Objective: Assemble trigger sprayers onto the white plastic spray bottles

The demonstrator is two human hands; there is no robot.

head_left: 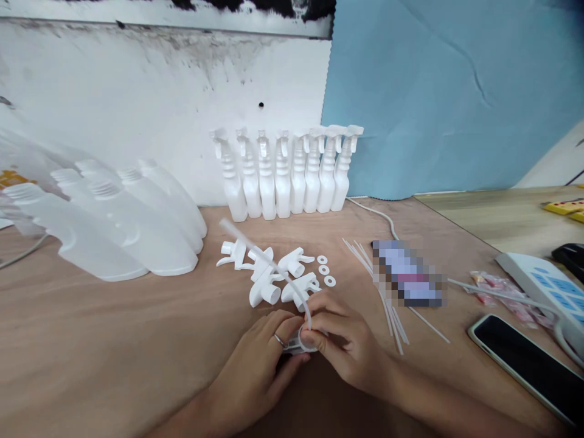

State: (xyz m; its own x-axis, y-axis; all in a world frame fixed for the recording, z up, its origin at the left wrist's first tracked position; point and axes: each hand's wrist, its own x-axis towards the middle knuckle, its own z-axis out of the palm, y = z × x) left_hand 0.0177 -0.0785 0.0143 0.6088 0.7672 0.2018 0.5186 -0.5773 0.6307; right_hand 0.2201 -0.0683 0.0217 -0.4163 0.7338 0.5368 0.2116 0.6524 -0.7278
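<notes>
My left hand [262, 359], with a ring on one finger, is closed around a white spray head [294, 345], its round collar facing up. Fingertips of my right hand [344, 337] pinch the lower end of a long translucent tube [278, 267] at that collar. The tube curves up and away to the left. Whether its end sits inside the collar is hidden by my fingers. Just beyond my hands lie several loose white spray heads [265, 289] and three small white washers [323, 269]. Several thin straight tubes [387, 304] lie to the right of my right hand.
Assembled spray bottles [283, 188] stand in a row against the wall. Several white bottles [100, 237] without heads stand at left. On the right are a pixelated phone-like device [406, 274], a phone [520, 359], a power strip [542, 286], cables and small plastic packets [506, 298].
</notes>
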